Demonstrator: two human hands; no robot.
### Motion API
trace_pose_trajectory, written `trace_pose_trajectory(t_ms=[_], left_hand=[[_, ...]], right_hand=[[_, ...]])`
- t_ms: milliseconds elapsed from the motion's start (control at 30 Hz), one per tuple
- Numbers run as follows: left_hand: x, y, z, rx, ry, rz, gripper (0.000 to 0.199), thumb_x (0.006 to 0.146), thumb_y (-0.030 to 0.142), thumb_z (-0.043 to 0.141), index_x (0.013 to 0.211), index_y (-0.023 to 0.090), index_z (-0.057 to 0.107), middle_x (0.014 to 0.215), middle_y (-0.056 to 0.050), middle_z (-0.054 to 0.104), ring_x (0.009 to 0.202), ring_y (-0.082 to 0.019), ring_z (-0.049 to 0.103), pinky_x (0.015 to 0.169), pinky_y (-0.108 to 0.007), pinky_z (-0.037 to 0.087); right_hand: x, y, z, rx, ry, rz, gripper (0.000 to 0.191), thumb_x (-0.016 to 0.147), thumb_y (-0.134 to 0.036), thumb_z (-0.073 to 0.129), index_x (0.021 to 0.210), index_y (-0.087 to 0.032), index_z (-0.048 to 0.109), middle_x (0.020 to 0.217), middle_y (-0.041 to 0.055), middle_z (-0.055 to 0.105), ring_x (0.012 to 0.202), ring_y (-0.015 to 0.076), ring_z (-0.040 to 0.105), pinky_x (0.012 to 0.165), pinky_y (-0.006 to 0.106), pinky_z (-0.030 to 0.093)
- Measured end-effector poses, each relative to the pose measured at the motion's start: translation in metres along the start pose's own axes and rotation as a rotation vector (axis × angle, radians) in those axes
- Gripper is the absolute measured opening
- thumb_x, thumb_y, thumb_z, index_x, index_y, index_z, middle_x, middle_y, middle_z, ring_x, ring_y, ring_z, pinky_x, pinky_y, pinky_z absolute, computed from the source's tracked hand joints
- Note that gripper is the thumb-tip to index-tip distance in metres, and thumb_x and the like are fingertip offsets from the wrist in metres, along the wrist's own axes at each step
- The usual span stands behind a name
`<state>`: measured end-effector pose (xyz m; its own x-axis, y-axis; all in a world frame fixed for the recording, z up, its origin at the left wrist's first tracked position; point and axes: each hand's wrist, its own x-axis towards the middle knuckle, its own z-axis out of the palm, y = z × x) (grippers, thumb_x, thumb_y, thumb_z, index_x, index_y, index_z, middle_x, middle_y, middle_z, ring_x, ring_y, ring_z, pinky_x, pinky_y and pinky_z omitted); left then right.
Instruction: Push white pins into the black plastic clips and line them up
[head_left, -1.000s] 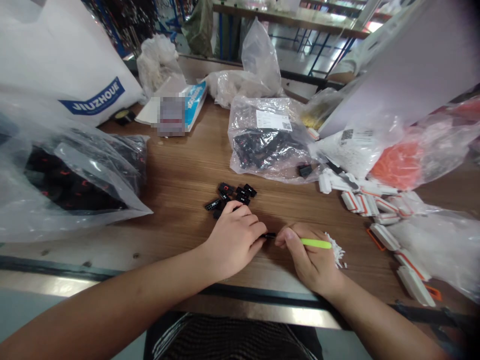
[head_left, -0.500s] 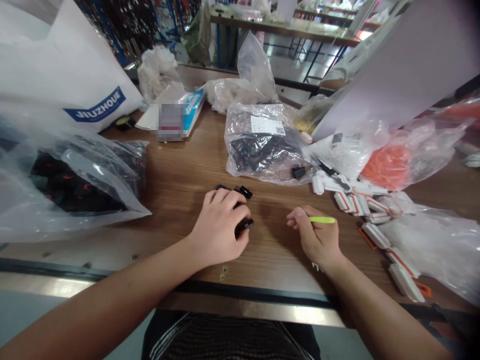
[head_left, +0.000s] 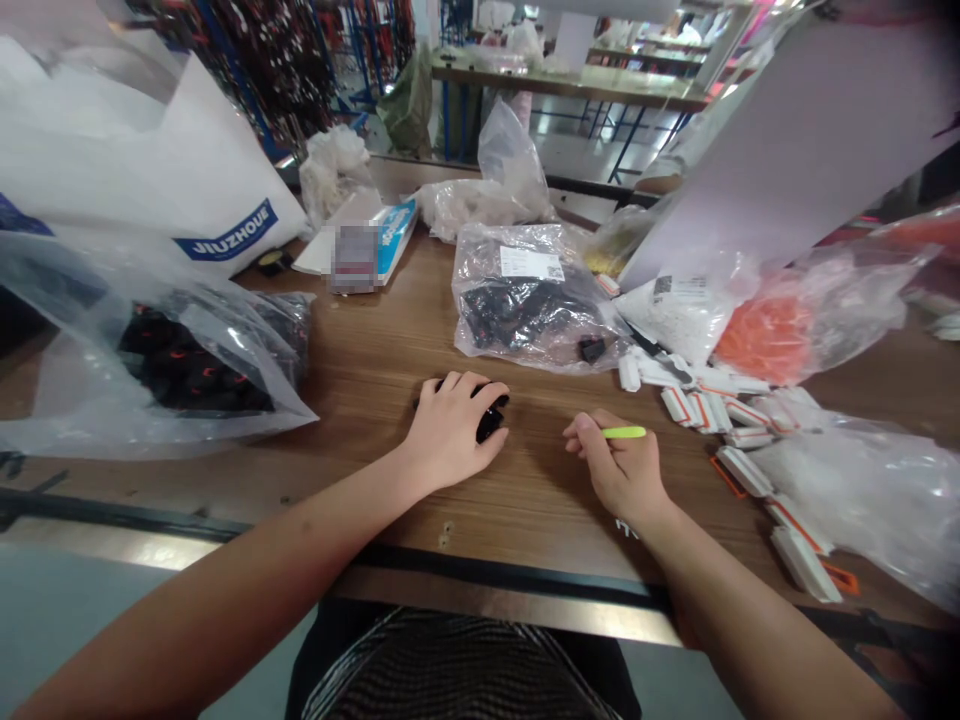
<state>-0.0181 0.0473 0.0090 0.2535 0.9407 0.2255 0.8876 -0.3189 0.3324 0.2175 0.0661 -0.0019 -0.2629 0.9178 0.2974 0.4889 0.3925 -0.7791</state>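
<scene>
- Left hand (head_left: pixel 442 435) is arching over black plastic pieces (head_left: pixel 490 424) on the table (head_left: pixel 367 350), grip unclear.
- Right hand (head_left: pixel 628 475), apart, is clasping a neon-yellow stick (head_left: pixel 626 433).
- Fingers are hiding how many are done or left.

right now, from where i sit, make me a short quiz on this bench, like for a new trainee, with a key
1. True or false: the left hand holds the yellow-green stick.
2. What colour are most of the parts in the middle clear bag: a) orange, b) black, c) yellow?
3. Fill in the blank: seen from your seat, the bag of orange pieces lies to the ____ of the labelled bag of white pieces.

Key: 1. False, the yellow-green stick is in the right hand. 2. b. 3. right.
</scene>
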Motion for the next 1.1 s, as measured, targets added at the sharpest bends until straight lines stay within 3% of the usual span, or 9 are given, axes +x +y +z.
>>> trace_pose_trajectory(t_ms=[233,433,567,833,967,1100], left_hand=[[0.006,-0.004,-0.003,0.023,-0.029,0.029,0.022,0.085,0.029,0.062,0.106,0.022,0.063,0.115,-0.007,0.064,0.109,-0.030,0.053,0.090,-0.047,0.041],[0.012,-0.023,-0.005,-0.003,0.003,0.098,0.011,0.083,0.029,0.064,0.090,0.021,0.067,0.101,-0.005,0.065,0.098,-0.027,0.057,0.081,-0.042,0.047],[0.013,-0.032,-0.003,-0.069,0.061,0.078,0.011,0.083,0.023,0.063,0.091,0.021,0.069,0.096,-0.005,0.067,0.097,-0.025,0.061,0.071,-0.034,0.051],[0.018,-0.047,-0.006,-0.121,0.161,0.027,0.006,0.085,0.019,0.068,0.090,0.019,0.071,0.091,-0.002,0.069,0.085,-0.016,0.066,0.080,-0.029,0.054],[0.005,-0.041,-0.032,-0.115,0.212,0.025,0.008,0.086,0.018,0.068,0.093,0.020,0.070,0.089,-0.001,0.067,0.082,-0.014,0.066,0.076,-0.028,0.053],[-0.027,-0.035,-0.098,-0.040,0.457,0.066,0.008,0.087,0.024,0.068,0.095,0.022,0.070,0.090,-0.001,0.069,0.081,-0.014,0.066,0.075,-0.028,0.053]], right_hand=[[0.012,0.007,-0.011,-0.144,-0.045,-0.024,0.036,0.100,-0.038,0.047,0.075,-0.020,0.066,0.068,0.0026,0.069,0.065,0.0171,0.066,0.064,0.029,0.047],[0.026,0.017,-0.034,-0.253,0.074,-0.036,0.036,0.099,-0.039,0.048,0.075,-0.019,0.067,0.074,0.0057,0.074,0.071,0.0201,0.070,0.066,0.031,0.048],[0.031,0.022,-0.040,-0.281,0.091,-0.016,0.037,0.098,-0.040,0.048,0.076,-0.019,0.069,0.069,0.0056,0.073,0.067,0.0201,0.070,0.065,0.031,0.049],[0.037,0.038,-0.039,-0.213,0.099,0.091,0.041,0.094,-0.047,0.049,0.070,-0.020,0.069,0.064,0.0052,0.071,0.057,0.0194,0.066,0.060,0.032,0.049],[0.038,0.042,-0.038,-0.217,0.095,0.114,0.042,0.092,-0.050,0.050,0.069,-0.021,0.069,0.064,0.0067,0.071,0.059,0.0218,0.066,0.060,0.035,0.048],[0.038,0.043,-0.036,-0.177,0.094,0.127,0.043,0.092,-0.052,0.050,0.068,-0.021,0.068,0.067,0.0076,0.071,0.058,0.0222,0.065,0.058,0.036,0.048]])
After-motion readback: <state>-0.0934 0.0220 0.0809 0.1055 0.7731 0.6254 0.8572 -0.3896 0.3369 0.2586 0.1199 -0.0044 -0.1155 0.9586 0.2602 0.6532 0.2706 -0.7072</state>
